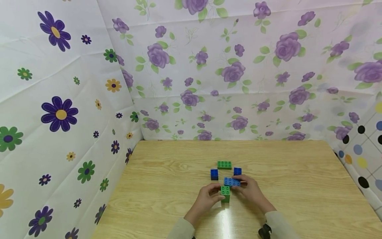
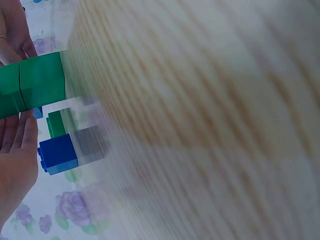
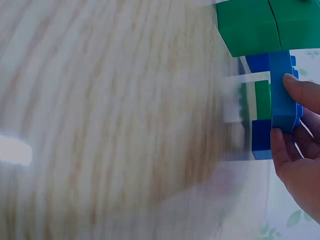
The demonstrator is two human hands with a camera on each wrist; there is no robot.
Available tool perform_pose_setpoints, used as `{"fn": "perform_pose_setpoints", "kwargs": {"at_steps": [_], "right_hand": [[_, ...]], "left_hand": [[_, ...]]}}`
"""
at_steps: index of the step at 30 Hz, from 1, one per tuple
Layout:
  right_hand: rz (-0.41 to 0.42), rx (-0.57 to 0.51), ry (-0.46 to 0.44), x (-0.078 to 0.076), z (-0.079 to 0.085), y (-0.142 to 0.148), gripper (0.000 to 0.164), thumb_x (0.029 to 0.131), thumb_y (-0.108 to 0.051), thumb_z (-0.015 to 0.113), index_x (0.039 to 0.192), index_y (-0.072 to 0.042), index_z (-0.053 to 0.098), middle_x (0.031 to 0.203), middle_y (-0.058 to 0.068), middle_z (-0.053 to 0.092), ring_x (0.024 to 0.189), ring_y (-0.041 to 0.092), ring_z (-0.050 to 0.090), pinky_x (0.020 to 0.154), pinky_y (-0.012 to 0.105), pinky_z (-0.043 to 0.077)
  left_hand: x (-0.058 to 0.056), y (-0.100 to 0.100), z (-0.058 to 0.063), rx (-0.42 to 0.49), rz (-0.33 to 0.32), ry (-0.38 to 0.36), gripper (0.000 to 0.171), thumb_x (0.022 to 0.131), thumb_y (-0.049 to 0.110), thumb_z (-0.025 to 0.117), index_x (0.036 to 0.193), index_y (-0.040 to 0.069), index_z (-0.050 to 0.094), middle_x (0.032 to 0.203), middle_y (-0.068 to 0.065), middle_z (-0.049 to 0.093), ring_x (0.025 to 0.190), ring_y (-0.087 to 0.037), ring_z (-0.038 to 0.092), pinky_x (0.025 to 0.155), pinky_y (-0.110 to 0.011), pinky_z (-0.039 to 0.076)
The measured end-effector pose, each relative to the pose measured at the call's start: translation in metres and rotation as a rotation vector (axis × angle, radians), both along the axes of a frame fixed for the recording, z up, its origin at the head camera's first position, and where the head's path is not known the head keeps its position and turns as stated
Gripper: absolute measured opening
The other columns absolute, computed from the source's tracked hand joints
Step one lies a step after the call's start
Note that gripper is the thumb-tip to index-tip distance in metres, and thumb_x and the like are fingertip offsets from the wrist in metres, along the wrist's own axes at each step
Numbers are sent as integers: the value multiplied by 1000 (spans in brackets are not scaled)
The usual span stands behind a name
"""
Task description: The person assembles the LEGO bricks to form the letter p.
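Between the pinching left fingers (image 1: pixel 214 186) was a green stack (image 1: pixel 225 195); right fingers (image 1: pixel 243 178) gripped a light-blue brick (image 1: pixel 231 182). Level handling seemed best.

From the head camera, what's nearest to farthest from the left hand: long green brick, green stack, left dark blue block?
1. Green stack: held by the left hand.
2. Left dark blue block: just beyond it.
3. Long green brick: at the back.

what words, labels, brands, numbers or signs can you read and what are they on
None readable.
The light blue brick, green stack, far green brick and two dark blue bricks show no legible lettering; any marking on their studs is too small to tell.
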State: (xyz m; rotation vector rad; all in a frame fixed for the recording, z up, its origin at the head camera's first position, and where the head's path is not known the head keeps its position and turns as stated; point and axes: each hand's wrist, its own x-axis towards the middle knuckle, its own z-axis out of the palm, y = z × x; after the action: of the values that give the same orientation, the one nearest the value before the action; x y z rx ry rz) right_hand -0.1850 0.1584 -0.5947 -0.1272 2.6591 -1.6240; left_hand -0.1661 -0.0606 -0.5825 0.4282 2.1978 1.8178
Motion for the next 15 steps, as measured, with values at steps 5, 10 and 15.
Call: {"fn": "perform_pose_setpoints", "kwargs": {"at_steps": [5, 10, 15], "right_hand": [[19, -16, 20, 1, 3, 6, 36, 83, -7, 75, 118, -11, 67, 122, 14, 62, 106, 31, 62, 88, 41, 56], [31, -13, 35, 2, 8, 11, 34, 83, -12, 76, 117, -15, 68, 122, 12, 62, 106, 30, 61, 87, 39, 56], [40, -9, 39, 4, 17, 15, 33, 84, -13, 75, 116, -17, 68, 124, 14, 61, 107, 31, 60, 87, 40, 56]], "left_hand": [[0, 0, 0, 6, 4, -12, 36, 84, -1, 71, 119, 3, 63, 117, -8, 62, 112, -26, 59, 98, -33, 51], [1, -1, 1, 22, -6, 0, 35, 84, 3, 73, 118, 6, 64, 116, -5, 63, 110, -21, 60, 97, -29, 51], [0, -2, 1, 17, -15, -1, 35, 84, 5, 73, 118, 8, 64, 116, -2, 63, 110, -19, 60, 97, -27, 51]]}}
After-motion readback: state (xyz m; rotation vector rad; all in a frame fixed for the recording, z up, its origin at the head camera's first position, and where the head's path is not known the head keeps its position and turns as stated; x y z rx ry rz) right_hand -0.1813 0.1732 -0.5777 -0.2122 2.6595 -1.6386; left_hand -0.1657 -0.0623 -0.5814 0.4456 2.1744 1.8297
